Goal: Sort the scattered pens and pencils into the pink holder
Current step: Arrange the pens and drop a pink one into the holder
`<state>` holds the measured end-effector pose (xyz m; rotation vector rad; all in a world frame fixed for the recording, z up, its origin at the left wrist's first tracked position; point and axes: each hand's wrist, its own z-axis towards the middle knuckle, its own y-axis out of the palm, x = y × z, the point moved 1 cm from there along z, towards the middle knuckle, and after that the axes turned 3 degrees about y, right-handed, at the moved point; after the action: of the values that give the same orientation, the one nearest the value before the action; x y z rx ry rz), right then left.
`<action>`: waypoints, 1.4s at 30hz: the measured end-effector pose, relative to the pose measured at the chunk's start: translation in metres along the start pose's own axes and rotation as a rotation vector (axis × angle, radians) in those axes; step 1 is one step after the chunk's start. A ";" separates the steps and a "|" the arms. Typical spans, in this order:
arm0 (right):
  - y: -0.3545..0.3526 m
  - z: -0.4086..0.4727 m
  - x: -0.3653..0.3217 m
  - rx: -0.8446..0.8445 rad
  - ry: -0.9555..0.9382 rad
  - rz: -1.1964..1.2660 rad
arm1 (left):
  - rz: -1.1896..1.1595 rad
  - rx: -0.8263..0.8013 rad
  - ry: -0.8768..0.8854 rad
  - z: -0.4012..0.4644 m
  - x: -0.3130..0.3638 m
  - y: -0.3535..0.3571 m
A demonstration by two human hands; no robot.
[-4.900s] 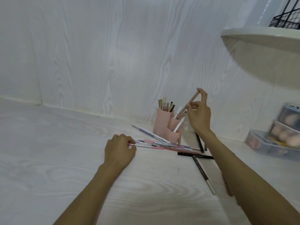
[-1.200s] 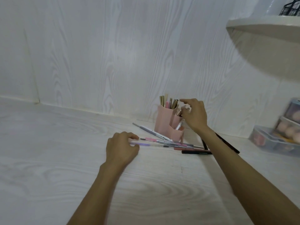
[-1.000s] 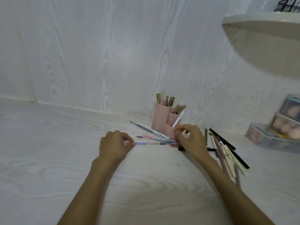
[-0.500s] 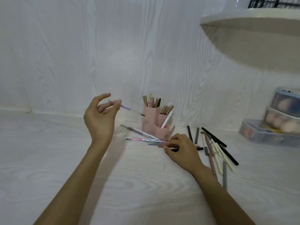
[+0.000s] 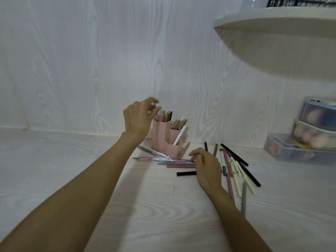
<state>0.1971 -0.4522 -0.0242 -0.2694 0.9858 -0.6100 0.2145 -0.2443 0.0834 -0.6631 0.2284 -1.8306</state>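
White wood-grain everywhere here, wall and desk (image 5: pixel 54 170) both, with the pink holder (image 5: pixel 164 140) pushed back against the wall at about 12 o'clock from the person. The left hand (image 5: pixel 138 117) is up over the tall back compartment of the holder, fingers pinched on the top end of a purple pen (image 5: pixel 155 109), which looks like it's being fed down in among the pencils already standing there; makes sense to hold it by the very tip so it drops in straight. The right hand (image 5: pixel 205 165) is down on the desk at roughly 2 o'clock, fingers curled over the near ends of the loose pens (image 5: pixel 163 160) lying in front of the holder, probably picking the next one, though I can't tell if it actually has a grip on any of them. A black pen (image 5: pixel 186 173) pokes out from under that hand. More strays (image 5: pixel 234 170) fan out past the right hand at about 3 o'clock: black, cream, pinkish, a grey one closest to the camera. A white marker (image 5: pixel 179 138) leans out of the lower front cup. Stuff around: a rounded white shelf (image 5: pixel 272 24) overhead at 1 o'clock with a black wire basket (image 5: pixel 298 1) on it, and clear stacked boxes (image 5: pixel 309 135) far right. The back compartment is already pretty packed, so that's the main thing in the way of the purple pen sliding in clean.
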 end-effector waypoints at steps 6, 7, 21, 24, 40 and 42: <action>0.003 0.003 0.005 -0.113 0.131 -0.004 | 0.093 -0.244 0.161 -0.037 -0.015 0.028; 0.004 0.002 0.006 -0.145 0.130 -0.016 | 0.036 -0.187 0.141 -0.048 -0.013 0.024; 0.013 0.010 -0.004 -0.483 0.014 -0.129 | -0.245 -0.576 -0.206 -0.143 0.015 0.010; 0.006 0.023 -0.019 -0.565 -0.147 -0.436 | -0.256 -0.611 -0.159 -0.141 0.016 0.010; -0.019 0.085 -0.115 0.025 -0.132 0.334 | -0.791 -0.414 -0.486 -0.128 -0.056 -0.018; -0.006 0.093 -0.124 0.136 -0.170 0.305 | -0.819 -0.371 -0.507 -0.127 -0.060 -0.016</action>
<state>0.2233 -0.3885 0.1145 -0.0464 0.7972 -0.3662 0.1461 -0.2041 -0.0332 -1.6314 -0.0664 -2.3140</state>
